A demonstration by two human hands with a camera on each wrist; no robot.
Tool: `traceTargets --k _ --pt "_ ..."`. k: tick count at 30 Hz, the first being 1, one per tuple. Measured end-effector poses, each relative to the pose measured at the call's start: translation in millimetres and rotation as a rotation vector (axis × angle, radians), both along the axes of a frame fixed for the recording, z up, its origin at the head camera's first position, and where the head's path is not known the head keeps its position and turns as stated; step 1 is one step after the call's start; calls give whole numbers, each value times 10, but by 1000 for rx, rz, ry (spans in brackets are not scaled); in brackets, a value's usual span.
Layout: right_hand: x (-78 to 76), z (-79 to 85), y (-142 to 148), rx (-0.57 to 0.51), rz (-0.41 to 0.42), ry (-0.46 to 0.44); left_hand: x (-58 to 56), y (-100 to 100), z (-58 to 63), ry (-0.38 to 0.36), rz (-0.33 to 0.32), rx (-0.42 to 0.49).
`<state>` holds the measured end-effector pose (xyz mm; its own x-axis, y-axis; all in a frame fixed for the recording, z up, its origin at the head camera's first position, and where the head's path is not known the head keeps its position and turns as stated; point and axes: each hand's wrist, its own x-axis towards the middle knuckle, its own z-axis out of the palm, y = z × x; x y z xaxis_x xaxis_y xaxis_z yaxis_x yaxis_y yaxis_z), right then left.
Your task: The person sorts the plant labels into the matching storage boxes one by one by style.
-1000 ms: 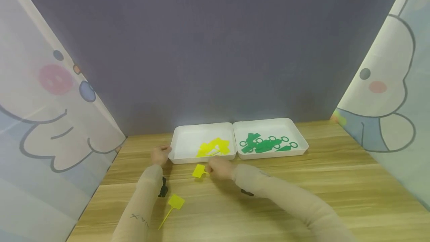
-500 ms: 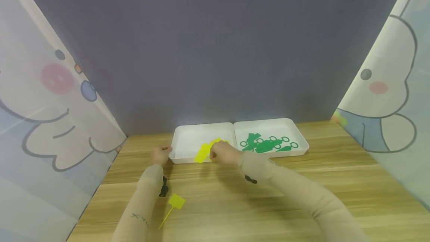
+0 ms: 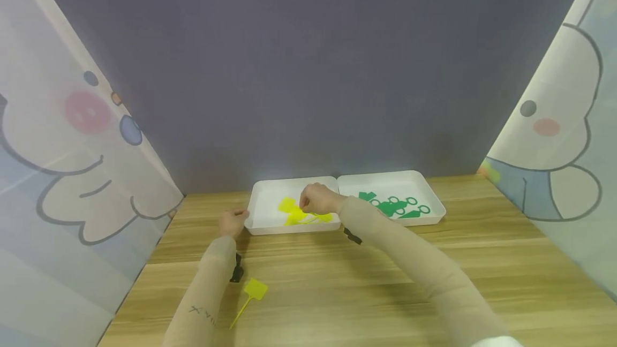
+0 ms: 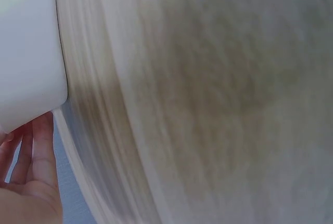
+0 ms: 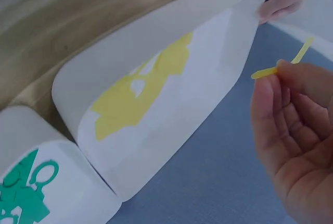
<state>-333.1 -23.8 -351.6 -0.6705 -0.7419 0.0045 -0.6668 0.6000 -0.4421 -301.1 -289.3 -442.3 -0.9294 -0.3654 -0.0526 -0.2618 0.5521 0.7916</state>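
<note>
My right hand (image 3: 319,198) is over the left white tray (image 3: 265,197), pinching a yellow tag (image 5: 266,72) between thumb and fingertips. In the right wrist view the tag is nearly edge-on, a thin strip sticking out on both sides of the fingers. Below it, more flat yellow tags (image 5: 125,104) lie in a pile in the tray. My left hand (image 3: 232,223) holds the left end of that tray, thumb at the rim and fingers along the outer wall (image 4: 31,83). One yellow square tag with a thin stem (image 3: 255,289) lies on the table near my left forearm.
A second white tray (image 3: 426,189) with several green ring-ended tags (image 3: 392,208) stands against the first on the right. Behind both rises a dark grey panel (image 3: 308,68). Cartoon-printed sheets flank the wooden table (image 3: 308,293).
My right hand has lifted a yellow tag from the table in front of the tray and carried it up over the tray's pile. My left hand has stayed at the tray's end.
</note>
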Motion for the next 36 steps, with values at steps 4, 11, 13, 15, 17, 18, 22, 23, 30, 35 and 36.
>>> traceTargets --k 4,11,13,15,17,18,22,23,30,35,36 --pt "-99 -38 -53 29 -7 23 8 27 10 -3 -3 26" --pt "-184 -133 -245 99 45 73 11 60 -20 -13 -9 44" --pt "-184 -160 -305 106 50 79 3 66 -32 -15 -2 49" --pt "-184 -191 -366 112 41 80 -9 66 -43 -15 2 53" --pt "-182 -228 -423 94 23 68 -32 47 -64 -14 -2 54" --pt "-179 -252 -450 88 21 72 -43 34 -74 -12 -2 56" --pt "-177 -396 -554 91 16 62 -62 -14 -91 -7 4 53" --pt "-177 -437 -574 109 16 62 -57 -17 -85 -9 8 49" --pt "-168 -561 -649 124 -41 28 -27 9 -47 -15 0 52" --pt "-125 -571 -708 220 -54 52 -41 -6 -55 2 4 66" --pt "-113 -580 -720 255 -50 66 -40 -12 -58 2 4 62"
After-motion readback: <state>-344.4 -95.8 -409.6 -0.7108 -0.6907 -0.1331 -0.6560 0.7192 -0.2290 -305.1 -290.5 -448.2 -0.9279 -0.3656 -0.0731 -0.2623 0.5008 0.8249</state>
